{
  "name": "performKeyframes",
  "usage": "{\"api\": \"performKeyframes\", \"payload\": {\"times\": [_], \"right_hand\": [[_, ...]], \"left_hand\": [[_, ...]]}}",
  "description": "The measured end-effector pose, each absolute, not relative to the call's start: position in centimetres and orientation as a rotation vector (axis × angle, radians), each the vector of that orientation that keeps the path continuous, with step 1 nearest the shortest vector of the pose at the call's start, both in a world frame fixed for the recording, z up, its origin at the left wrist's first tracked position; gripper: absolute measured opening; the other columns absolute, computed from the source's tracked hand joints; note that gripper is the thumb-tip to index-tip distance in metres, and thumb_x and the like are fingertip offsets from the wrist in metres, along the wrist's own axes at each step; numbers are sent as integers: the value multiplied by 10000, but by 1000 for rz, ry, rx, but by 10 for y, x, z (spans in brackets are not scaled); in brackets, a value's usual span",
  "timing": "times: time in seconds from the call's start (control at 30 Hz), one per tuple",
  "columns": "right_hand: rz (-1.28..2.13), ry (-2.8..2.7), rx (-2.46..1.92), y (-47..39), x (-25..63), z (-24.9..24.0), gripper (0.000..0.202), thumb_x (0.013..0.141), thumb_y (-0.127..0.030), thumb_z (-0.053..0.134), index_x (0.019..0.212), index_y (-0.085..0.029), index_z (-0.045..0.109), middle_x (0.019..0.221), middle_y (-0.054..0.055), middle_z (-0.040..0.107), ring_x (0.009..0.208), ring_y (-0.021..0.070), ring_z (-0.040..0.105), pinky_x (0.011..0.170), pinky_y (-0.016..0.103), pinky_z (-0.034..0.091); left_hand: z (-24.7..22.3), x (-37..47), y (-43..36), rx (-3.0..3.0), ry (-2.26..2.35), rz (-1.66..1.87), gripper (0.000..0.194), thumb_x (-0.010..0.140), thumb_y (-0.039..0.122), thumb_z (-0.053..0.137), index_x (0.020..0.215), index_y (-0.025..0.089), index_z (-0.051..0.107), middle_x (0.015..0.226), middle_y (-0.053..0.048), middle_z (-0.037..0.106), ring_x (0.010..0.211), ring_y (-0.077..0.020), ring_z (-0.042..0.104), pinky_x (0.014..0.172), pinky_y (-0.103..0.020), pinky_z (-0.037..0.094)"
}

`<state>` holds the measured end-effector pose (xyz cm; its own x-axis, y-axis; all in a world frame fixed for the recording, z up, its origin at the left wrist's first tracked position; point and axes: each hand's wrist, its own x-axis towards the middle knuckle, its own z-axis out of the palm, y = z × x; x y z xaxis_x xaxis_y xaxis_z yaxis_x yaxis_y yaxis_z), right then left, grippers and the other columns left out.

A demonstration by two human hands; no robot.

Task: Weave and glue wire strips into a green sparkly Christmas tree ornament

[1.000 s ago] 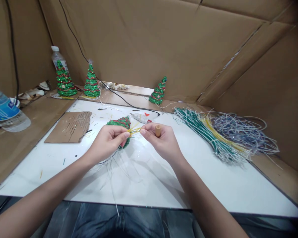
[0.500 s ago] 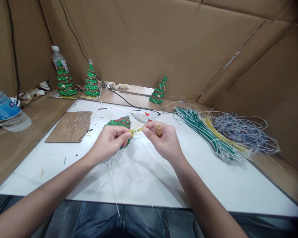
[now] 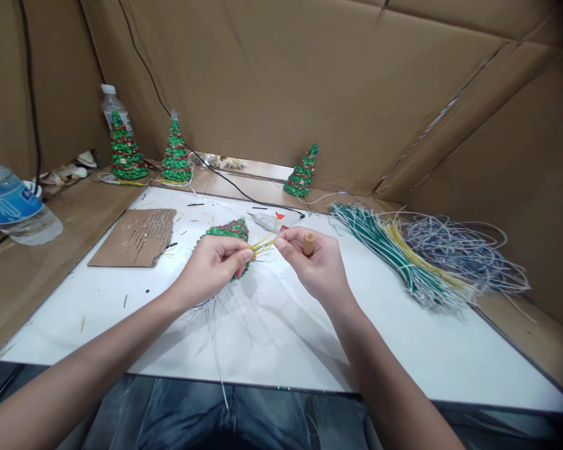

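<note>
My left hand [image 3: 213,269] grips a small green tinsel tree with red trim [image 3: 229,231], lying on its side over the white board [image 3: 403,337]. Yellow strands [image 3: 264,245] stick out of the tree's base between my two hands. My right hand [image 3: 316,265] pinches the ends of those yellow strands with thumb and forefinger. A short wooden peg [image 3: 308,243] is tucked in the same hand's fingers. Thin white strands [image 3: 216,331] trail from under my left hand toward the board's near edge.
Three finished small trees [image 3: 123,149] [image 3: 175,156] [image 3: 302,173] stand at the back. A bundle of green, yellow and white wires [image 3: 403,256] lies at right, a cardboard piece [image 3: 136,237] at left, a glue gun [image 3: 268,220] behind my hands, and water bottles [image 3: 14,206] far left. Cardboard walls surround the board.
My right hand shifted slightly right and up while still pinching the yellow strands. The view has drifted a little; the left hand keeps its grip on the tree.
</note>
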<state>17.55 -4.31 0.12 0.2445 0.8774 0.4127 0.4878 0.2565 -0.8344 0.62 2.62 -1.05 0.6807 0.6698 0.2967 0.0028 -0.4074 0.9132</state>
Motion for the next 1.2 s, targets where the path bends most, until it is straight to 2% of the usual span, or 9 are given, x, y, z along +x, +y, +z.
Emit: {"api": "performKeyframes", "payload": {"times": [0.43, 0.67, 0.83, 1.03, 1.2], "right_hand": [[281, -1413, -1430, -45, 175, 4, 194, 812, -314, 562, 708, -152, 585, 517, -42, 375, 451, 67, 273, 419, 225, 194], [319, -1449, -1399, -46, 175, 2, 191, 821, -317, 563, 722, -156, 588, 492, -66, 307, 444, 65, 238, 430, 229, 233], [298, -1474, -1405, -47, 174, 2, 194, 811, -336, 573, 758, -155, 614, 496, -65, 330, 443, 67, 239, 431, 236, 247], [115, -1551, -1455, -49, 178, 4, 177, 816, -305, 561, 748, -155, 627, 493, -57, 367, 420, 66, 259, 418, 234, 225], [-136, -1706, -1484, -51, 183, 5, 154, 827, -270, 534, 738, -176, 618, 500, -44, 405, 433, 82, 298, 457, 236, 276]], "left_hand": [[-9, 8, 25, 1835, 534, 807, 288, 839, 215, 489, 559, 152, 480, 508, 30, 444, 502, -85, 393, 486, -213, 279], [-12, 8, 26, 1869, 558, 815, 288, 858, 230, 480, 580, 157, 480, 528, 35, 460, 502, -82, 398, 490, -205, 287], [-10, 7, 25, 1966, 535, 816, 297, 876, 267, 469, 601, 159, 498, 563, 23, 476, 532, -93, 410, 523, -215, 308], [-8, 6, 25, 1955, 535, 796, 299, 883, 264, 463, 605, 159, 494, 569, 23, 478, 533, -91, 405, 514, -217, 299], [-7, 7, 25, 1945, 544, 790, 283, 877, 265, 471, 616, 159, 502, 568, 21, 481, 528, -93, 411, 507, -218, 298]]}}
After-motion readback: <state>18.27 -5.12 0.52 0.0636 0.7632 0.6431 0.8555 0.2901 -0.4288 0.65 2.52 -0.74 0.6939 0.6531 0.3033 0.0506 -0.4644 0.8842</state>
